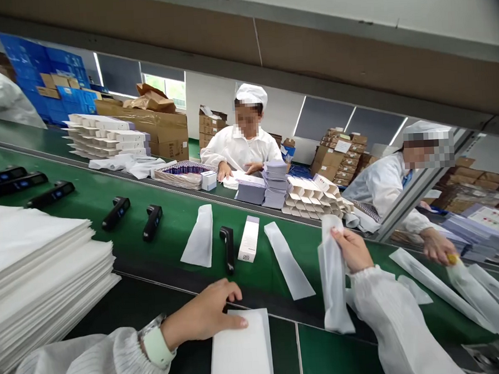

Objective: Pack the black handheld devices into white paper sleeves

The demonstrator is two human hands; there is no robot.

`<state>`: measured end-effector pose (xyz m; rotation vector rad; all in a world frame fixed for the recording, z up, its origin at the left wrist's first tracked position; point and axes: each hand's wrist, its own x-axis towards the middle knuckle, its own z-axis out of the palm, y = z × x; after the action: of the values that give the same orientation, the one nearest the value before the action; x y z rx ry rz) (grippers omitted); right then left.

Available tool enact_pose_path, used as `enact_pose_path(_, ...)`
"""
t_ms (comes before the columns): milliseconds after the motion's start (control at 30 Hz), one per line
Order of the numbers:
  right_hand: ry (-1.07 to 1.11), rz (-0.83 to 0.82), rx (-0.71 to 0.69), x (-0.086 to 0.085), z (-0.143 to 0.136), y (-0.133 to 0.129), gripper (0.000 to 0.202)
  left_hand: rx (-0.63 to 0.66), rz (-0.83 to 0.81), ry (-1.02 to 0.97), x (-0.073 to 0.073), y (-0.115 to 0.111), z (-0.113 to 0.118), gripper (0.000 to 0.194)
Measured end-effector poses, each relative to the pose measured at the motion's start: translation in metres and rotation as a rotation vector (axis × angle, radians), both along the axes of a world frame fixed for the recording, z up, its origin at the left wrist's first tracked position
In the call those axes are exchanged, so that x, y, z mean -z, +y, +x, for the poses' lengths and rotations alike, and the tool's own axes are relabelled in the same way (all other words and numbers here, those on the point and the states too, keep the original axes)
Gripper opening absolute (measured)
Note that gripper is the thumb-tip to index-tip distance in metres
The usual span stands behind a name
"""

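Note:
In the head view my right hand (353,248) is closed on the upper part of a translucent white sleeve (335,294), which hangs over the near edge of the green belt. My left hand (208,312) has its thumb and fingers apart. Its thumb lies on the top of a white stack of flat sleeves (241,355) in front of me. Just beyond, a small black handheld device (227,249) lies on the belt beside a narrow white box (249,239). Flat sleeves lie on both sides of them, one to the left (199,240) and another to the right (289,260).
A tall pile of white sheets (40,265) stands at my left. Several black devices (152,221) lie along the green belt (171,213). Across it, a co-worker (241,143) sits behind stacked cartons (312,197). Another co-worker's hand (439,248) reaches in at right. A shelf (267,46) crosses overhead.

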<state>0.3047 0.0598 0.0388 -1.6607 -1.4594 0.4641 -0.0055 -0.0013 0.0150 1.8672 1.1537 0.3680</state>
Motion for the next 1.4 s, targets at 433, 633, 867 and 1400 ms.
enact_pose_path(433, -0.285, -0.032, -0.274, 0.042, -0.163, 0.061, 0.029, 0.027, 0.046, 0.136, 0.023, 0.013, 0.004, 0.019)
enact_pose_path(633, -0.109, -0.124, -0.281, 0.05, -0.176, 0.069, 0.041, -0.01, 0.351, 0.145, 0.016, -0.002, 0.003, 0.013)
enact_pose_path(867, 0.726, -0.045, -0.509, 0.005, -0.137, 0.008, 0.053, 0.076, 0.802, 0.348, 0.018, -0.013, 0.003, 0.012)
enact_pose_path(1400, 0.763, -0.213, -0.564, 0.021, -0.144, -0.015, 0.045, -0.033, 0.525, 0.067, 0.008, -0.012, 0.003, 0.017)
